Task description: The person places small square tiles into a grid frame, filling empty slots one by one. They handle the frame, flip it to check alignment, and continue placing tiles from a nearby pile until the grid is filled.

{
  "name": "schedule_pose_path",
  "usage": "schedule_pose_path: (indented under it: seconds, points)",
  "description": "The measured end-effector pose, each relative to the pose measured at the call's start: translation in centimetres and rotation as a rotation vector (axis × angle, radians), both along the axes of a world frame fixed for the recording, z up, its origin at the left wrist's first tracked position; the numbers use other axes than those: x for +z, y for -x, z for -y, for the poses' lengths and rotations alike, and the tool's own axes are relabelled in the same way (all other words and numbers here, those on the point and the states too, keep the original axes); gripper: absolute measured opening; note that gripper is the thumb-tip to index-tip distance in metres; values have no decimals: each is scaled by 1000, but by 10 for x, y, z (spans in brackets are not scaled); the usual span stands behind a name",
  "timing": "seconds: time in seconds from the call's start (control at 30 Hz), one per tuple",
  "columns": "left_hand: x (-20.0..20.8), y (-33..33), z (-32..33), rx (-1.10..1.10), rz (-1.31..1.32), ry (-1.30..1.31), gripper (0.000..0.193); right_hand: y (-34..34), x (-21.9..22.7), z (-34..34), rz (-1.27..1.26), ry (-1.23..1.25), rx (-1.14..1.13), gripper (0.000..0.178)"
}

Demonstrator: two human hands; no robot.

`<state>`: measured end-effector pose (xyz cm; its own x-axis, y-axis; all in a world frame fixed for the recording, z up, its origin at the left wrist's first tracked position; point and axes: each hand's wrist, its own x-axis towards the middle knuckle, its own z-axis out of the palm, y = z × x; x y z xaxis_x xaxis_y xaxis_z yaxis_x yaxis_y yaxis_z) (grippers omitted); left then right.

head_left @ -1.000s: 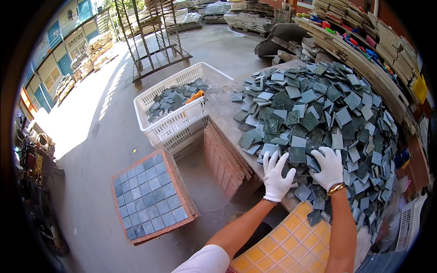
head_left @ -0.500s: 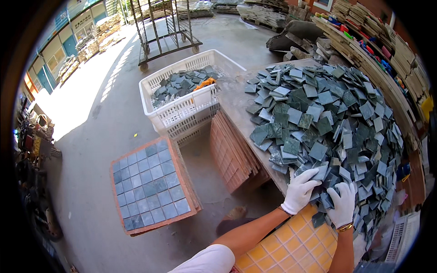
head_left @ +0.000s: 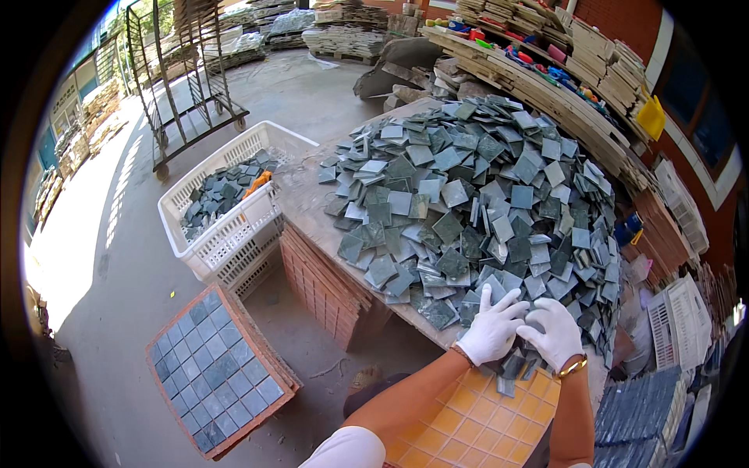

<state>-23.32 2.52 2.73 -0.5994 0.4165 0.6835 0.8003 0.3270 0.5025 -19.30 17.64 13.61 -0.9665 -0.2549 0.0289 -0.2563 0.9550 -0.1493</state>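
My left hand, in a white glove, lies with its fingers spread at the near edge of a large heap of square grey-green stone tiles. Close beside it is my gloved right hand, its thumb and bent fingers apart, with nothing visible between them. Several loose tiles lie just below both hands, at the top edge of a yellow gridded board. That board's square cells are bare over most of its surface. Whatever lies directly beneath my palms is hidden.
Left of me, a reddish gridded board on a stack is filled with tiles. More reddish boards lean beside the table. A white crate holds tiles and something orange. Behind stands a metal rack; dark slabs sit right.
The view has turned to the right, so everything sits further left. My left fingers have spread, and both hands have come closer together, with loose tiles now over the yellow board's top edge.
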Motion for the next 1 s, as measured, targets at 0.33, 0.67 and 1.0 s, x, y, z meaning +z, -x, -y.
schedule_pose_path:
  seconds: [0.33,0.67,1.0]
  points:
    - [-27,-5,27,380,202,15,57,35,-67,-46,-45,269,-43,53]
    - [-6,-37,17,-229,483,-329,46,-57,-78,-42,-142,477,1,46]
    - [7,-118,34,-530,253,357,64,-177,-57,-15,270,146,144,57]
